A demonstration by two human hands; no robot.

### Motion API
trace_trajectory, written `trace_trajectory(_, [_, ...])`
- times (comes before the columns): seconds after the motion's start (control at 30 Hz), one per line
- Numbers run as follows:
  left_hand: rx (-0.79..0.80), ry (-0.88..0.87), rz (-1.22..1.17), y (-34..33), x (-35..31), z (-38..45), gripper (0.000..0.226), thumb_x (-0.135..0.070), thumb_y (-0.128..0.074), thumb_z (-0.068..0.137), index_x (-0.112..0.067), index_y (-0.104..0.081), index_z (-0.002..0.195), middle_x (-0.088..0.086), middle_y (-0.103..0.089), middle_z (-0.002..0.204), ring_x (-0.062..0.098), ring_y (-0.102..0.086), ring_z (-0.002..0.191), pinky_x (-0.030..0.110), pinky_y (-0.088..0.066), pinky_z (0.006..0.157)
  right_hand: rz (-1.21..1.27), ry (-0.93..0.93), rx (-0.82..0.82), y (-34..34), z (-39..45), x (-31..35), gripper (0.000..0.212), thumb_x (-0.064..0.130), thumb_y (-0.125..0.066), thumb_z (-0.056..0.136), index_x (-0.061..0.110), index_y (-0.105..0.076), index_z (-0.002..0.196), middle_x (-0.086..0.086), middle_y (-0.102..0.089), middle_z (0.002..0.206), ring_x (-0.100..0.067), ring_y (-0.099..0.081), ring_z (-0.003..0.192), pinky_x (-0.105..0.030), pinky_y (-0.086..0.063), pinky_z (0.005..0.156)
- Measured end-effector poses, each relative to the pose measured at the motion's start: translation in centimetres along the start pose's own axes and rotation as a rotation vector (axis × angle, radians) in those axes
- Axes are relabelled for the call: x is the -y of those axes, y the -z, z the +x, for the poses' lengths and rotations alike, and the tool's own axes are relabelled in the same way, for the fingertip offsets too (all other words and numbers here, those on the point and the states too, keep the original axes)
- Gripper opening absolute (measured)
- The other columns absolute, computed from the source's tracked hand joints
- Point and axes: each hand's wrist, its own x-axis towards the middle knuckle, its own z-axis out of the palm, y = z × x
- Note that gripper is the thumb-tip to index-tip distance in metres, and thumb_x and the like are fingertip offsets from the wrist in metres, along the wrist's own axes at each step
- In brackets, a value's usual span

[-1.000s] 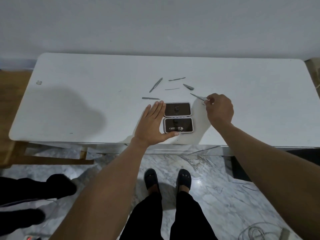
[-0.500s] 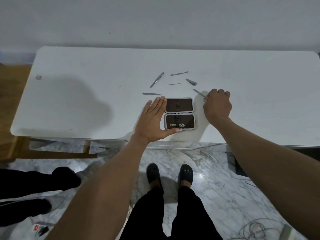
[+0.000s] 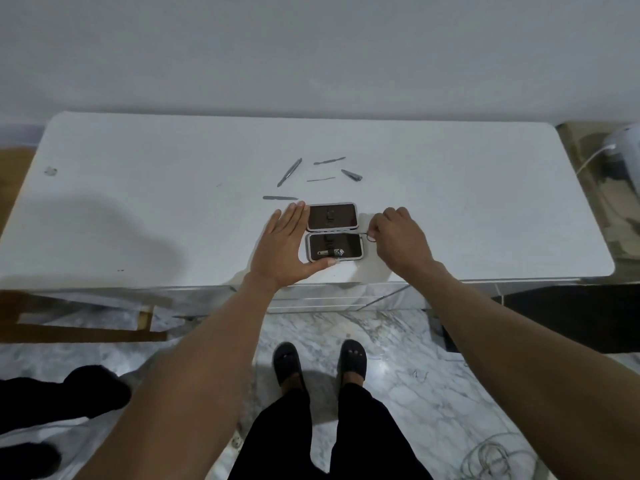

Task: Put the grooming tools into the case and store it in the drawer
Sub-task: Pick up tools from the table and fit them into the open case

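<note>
Flat open left hand braces the open dark rectangular case; right hand grip pinches a thin metal tool on the white tabletop.

White table with an open case and loose grooming tools

The white table carries an open dark case near its front edge, both halves lying flat. Behind the case five slim metal tools lie apart: a flat file, tweezers, a thin pick, a curved tool and a short pointed tool. A small mark sits far left.
</note>
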Motion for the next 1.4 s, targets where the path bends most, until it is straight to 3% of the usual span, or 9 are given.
trace_trajectory(0.33, [-0.003, -0.003, -0.035, -0.2, 0.1, -0.1, 0.123, -0.095, -0.036, 0.08, -0.006, -0.021, 0.164, 0.008, -0.019, 0.173, 0.02, -0.013, 0.162, 0.045, -0.009, 0.133, -0.17, 0.042, 0.071, 0.2, -0.6, 1.5, 0.022, -0.003, -0.054, 0.082, 0.006, -0.064, 0.1, -0.013, -0.061, 0.1, -0.033, -0.051, 0.099, -0.04, -0.043, 0.072])
trace_trajectory(0.5, [0.005, -0.003, -0.037, -0.4, 0.2, 0.0, 0.123, -0.094, -0.036, 0.081, -0.007, -0.02, 0.165, 0.007, -0.018, 0.174, 0.02, -0.012, 0.162, 0.045, -0.008, 0.133, -0.16, 0.062, 0.076, 0.0, -0.4, 2.5, 0.017, 0.004, -0.054, 0.088, 0.003, -0.061, 0.103, -0.015, -0.062, 0.101, -0.034, -0.051, 0.1, -0.041, -0.042, 0.072])
trace_trajectory(1.13, [-0.033, -0.02, -0.059, -0.6, 0.3, 0.0, 0.12, -0.091, -0.04, 0.082, -0.005, -0.024, 0.164, 0.009, -0.022, 0.173, 0.021, -0.015, 0.162, 0.046, -0.013, 0.132, -0.031, 0.08, 0.013, -2.0, 0.3, 4.3, 0.006, 0.005, -0.063, 0.084, 0.004, -0.066, 0.089, -0.014, -0.064, 0.089, -0.036, -0.055, 0.09, -0.037, -0.038, 0.062])
trace_trajectory(1.4, [-0.041, -0.013, -0.078, -0.5, 0.3, 0.0, 0.118, -0.09, -0.044, 0.082, -0.007, -0.024, 0.164, 0.008, -0.022, 0.173, 0.021, -0.015, 0.162, 0.047, -0.014, 0.132, -0.027, 0.09, 0.039, -1.8, 0.5, 3.9, 0.007, 0.006, -0.064, 0.084, 0.005, -0.066, 0.091, -0.013, -0.066, 0.093, -0.034, -0.055, 0.091, -0.037, -0.043, 0.064])
